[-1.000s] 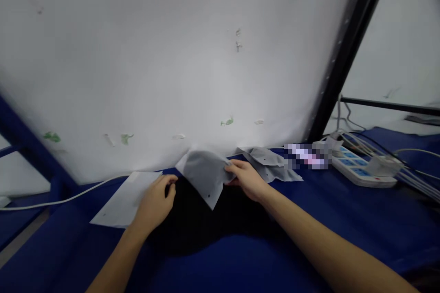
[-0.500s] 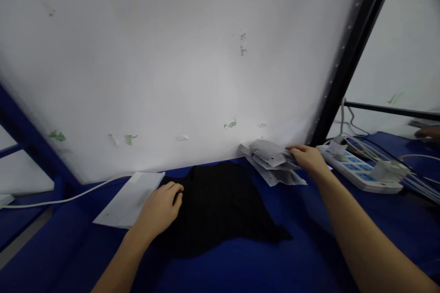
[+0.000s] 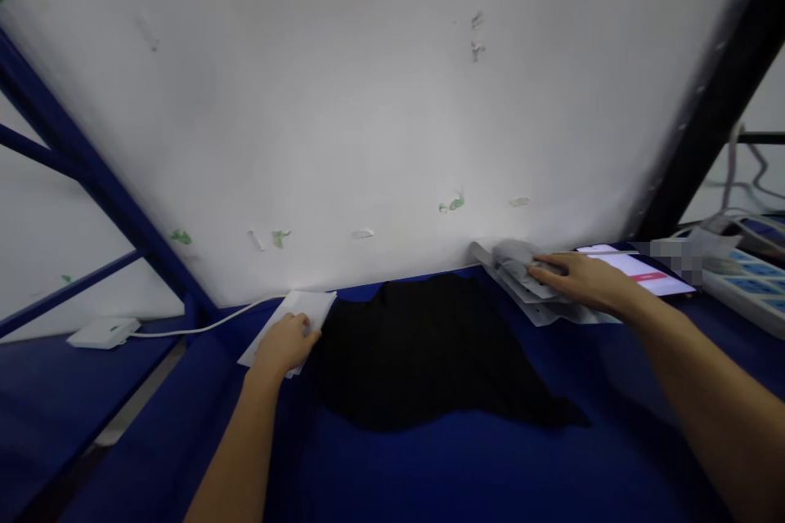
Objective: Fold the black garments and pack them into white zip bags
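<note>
Well, closest is the blue desk (image 3: 429, 474), and a black cloth (image 3: 429, 359) is spread on it, reaching back almost to the far edge. It looks soft, thin and light, so it should flop and crease easily; a loose corner seems a good place to hold. By its left side, the left grip (image 3: 287, 347) is on a little pile of white packets (image 3: 316, 306), fingers curled. I can't tell if it pinches them. They look light and a bit slippery, and may slide on each other; their outer edges should be easiest to take. On the right, near the far edge, the right grip (image 3: 580, 278) touches some crumpled grey bags (image 3: 518, 261). These look thin and bendy, best held by a flat edge. I can't tell if its fingers are closed on one. Beside it, a lit screen (image 3: 638, 270) and a power strip (image 3: 754, 286) crowd that side. A white cord (image 3: 175, 333) runs up to the packets. Behind the far edge, a white wall (image 3: 368, 98) blocks reaching farther.
</note>
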### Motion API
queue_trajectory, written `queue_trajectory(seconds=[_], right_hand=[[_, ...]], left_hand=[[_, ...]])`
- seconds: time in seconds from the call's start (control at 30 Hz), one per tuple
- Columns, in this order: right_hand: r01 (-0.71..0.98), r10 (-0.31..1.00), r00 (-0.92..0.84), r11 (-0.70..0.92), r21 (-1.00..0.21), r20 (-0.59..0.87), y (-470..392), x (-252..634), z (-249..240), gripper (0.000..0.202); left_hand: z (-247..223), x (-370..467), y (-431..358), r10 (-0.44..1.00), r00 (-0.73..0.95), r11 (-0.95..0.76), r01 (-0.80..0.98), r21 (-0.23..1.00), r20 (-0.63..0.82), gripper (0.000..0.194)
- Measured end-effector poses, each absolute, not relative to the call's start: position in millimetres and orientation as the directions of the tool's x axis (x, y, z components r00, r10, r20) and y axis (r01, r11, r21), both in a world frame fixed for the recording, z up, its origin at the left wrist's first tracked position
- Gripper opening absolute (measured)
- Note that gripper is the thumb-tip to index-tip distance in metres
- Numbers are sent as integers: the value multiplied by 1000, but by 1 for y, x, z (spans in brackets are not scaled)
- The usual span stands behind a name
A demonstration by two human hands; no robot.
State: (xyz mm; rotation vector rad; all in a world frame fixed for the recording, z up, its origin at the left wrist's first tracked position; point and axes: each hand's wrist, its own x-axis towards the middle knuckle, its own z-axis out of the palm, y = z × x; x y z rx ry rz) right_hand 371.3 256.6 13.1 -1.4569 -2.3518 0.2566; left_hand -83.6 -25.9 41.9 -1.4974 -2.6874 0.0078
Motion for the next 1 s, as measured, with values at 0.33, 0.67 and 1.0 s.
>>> queue_trajectory(seconds=[0.33,0.67,1.0], right_hand=[[786,874,-233,428,-446,427,236,369,38,53],[410,590,-656,802,-434,472,174,336,68,20],[474,347,-860,814,-335,-373,121,310,47,38]], left_hand=[[54,-75,-23,815,-576,580,812,-64,67,37],[54,-70,-27,837,-547,547,835,-47,31,34],[89,13,-66,976,-23,87,952,293,-217,42]])
